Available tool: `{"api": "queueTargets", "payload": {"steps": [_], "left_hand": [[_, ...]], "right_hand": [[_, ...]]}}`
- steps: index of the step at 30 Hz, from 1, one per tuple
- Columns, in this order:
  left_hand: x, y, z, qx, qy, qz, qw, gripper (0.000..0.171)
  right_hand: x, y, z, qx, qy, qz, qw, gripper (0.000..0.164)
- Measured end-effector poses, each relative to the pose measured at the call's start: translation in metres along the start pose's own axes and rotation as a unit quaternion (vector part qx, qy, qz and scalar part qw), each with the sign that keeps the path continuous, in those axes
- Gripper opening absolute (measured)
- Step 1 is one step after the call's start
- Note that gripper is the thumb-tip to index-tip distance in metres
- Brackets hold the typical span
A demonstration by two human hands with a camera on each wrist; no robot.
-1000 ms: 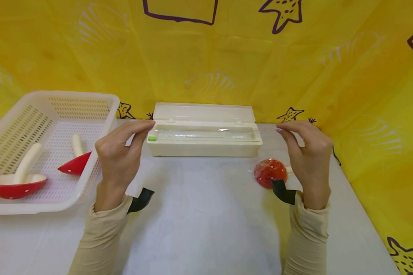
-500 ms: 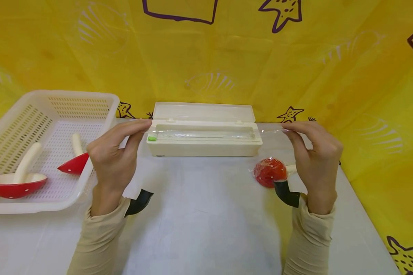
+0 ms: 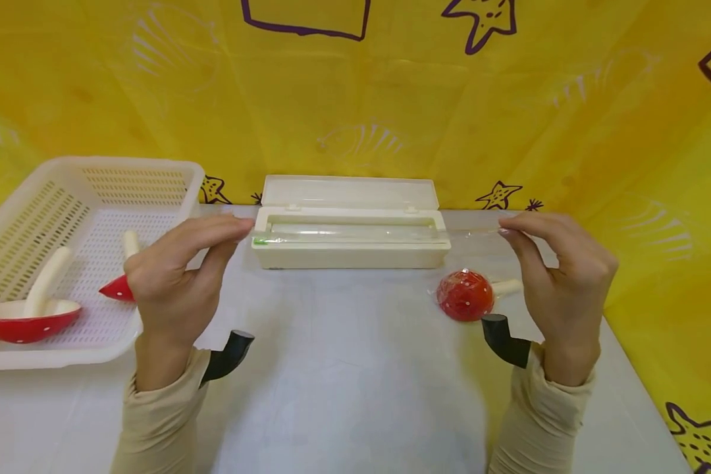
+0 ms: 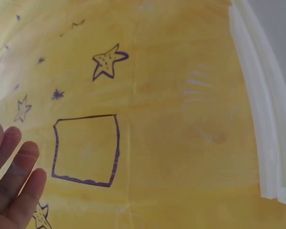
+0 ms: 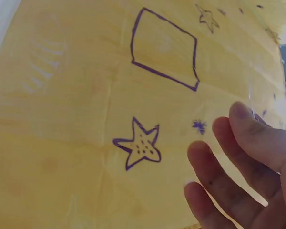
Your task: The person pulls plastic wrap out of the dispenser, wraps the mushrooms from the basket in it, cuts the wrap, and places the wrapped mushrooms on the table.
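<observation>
A sheet of clear cling film (image 3: 474, 232) is stretched between my hands in the head view. My left hand (image 3: 174, 289) pinches one side with thumb and forefinger, near the left end of the cream cling film box (image 3: 352, 257). On the other side, my right hand (image 3: 569, 296) pinches the film beyond the box's right end. The box lid (image 3: 349, 192) is up, with the film roll lying inside. Below my right hand lies a red ladle (image 3: 465, 295), bowl upward-facing dome, covered in film. The wrist views show my left fingers (image 4: 21, 183) and right fingers (image 5: 229, 176) bent.
A white plastic basket (image 3: 53, 357) stands at the left with a red ladle (image 3: 29, 329) and another red utensil (image 3: 118, 288) in it, both white-handled. Behind the table (image 3: 343, 395) hangs a yellow patterned sheet (image 3: 355, 92), which also covers the right side.
Both hands have moved farther apart and slightly toward me, still pinching the film. The film's edge has come forward over the front of the box. The box and ladles have stayed put.
</observation>
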State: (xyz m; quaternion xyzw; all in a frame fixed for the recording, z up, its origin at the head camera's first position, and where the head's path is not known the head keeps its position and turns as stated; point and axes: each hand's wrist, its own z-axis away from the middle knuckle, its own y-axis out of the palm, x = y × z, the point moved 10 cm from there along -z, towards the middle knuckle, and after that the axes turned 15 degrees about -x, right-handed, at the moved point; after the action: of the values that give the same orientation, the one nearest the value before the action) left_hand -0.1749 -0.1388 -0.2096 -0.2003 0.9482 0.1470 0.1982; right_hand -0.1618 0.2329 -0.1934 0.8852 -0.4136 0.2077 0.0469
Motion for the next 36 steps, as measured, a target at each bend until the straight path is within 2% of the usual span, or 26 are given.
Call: {"api": "queueTargets", "payload": {"steps": [3,5,9,12,17,22,25,29,33,36], "left_hand": [[-0.002,0.002,0.0,0.064,-0.019,0.019,0.9976,0.007],[-0.004,0.002,0.0,0.107,-0.03,0.024,0.9936,0.013],[-0.008,0.003,0.003,0.168,-0.035,0.015,0.9851,0.027],[-0.012,0.002,0.005,0.196,-0.028,0.009,0.9801,0.034],[-0.017,0.002,0.012,0.24,-0.021,0.024,0.9703,0.033],[-0.02,0.0,0.022,0.293,-0.011,0.023,0.9559,0.033],[-0.021,-0.001,0.031,0.32,-0.025,0.05,0.9459,0.027],[-0.021,-0.003,0.044,0.345,-0.046,0.093,0.9328,0.018],[-0.02,-0.007,0.055,0.367,-0.054,0.098,0.9234,0.017],[-0.019,-0.01,0.065,0.39,-0.063,0.083,0.9148,0.013]], "right_hand": [[0.001,0.001,0.0,0.037,-0.007,-0.008,0.999,0.017],[0.001,0.0,0.001,0.06,-0.005,-0.017,0.998,0.017],[-0.002,-0.001,0.004,0.102,0.005,-0.046,0.994,0.013],[-0.003,-0.001,0.009,0.133,0.004,-0.065,0.989,0.024],[-0.004,-0.002,0.022,0.181,-0.004,-0.099,0.978,0.042],[-0.002,-0.006,0.035,0.219,-0.017,-0.157,0.963,0.04],[-0.002,-0.007,0.045,0.243,-0.018,-0.168,0.955,0.037],[-0.007,-0.008,0.059,0.276,0.007,-0.171,0.946,0.032],[-0.011,-0.007,0.074,0.318,0.034,-0.17,0.932,0.017],[-0.013,-0.005,0.085,0.354,0.04,-0.154,0.922,0.031]]}}
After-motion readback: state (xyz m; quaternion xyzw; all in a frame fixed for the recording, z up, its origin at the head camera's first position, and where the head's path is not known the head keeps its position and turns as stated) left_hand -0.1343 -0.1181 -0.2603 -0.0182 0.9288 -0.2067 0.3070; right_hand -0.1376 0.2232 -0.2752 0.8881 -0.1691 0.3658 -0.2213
